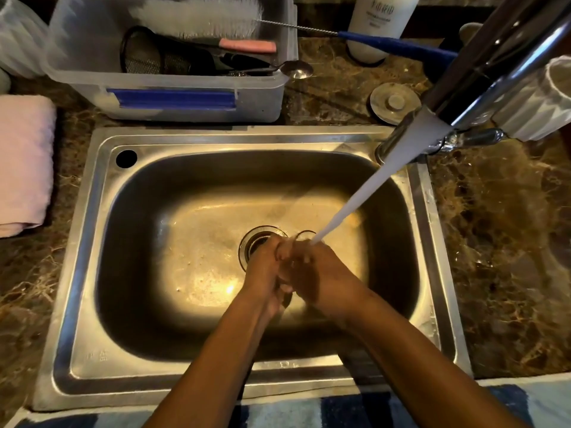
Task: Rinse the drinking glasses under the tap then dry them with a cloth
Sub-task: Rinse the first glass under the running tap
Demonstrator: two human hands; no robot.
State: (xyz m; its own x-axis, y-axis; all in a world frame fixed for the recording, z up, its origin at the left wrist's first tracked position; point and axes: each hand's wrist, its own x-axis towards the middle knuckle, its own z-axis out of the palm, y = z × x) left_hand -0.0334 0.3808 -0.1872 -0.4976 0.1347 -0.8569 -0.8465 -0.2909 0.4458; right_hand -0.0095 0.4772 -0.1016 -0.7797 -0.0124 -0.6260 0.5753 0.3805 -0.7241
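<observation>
Both my hands are together over the drain of the steel sink [92, 273], wrapped around a clear drinking glass [304, 234] whose rim shows just above my fingers. My left hand [264, 270] grips it from the left and my right hand [318, 273] from the right. A white stream of water [364, 193] runs from the chrome tap [482, 88] at the upper right and lands on the glass rim. Most of the glass is hidden by my fingers. A folded pink cloth [24, 162] lies on the counter left of the sink.
Behind the sink stands a clear plastic tub [173, 97] with a bottle brush, a strainer and a spoon. A white bottle [380, 23] and a metal sink plug [394, 101] sit at the back. A white ribbed cup [537, 100] is at the right. A striped towel [370, 406] lies along the front edge.
</observation>
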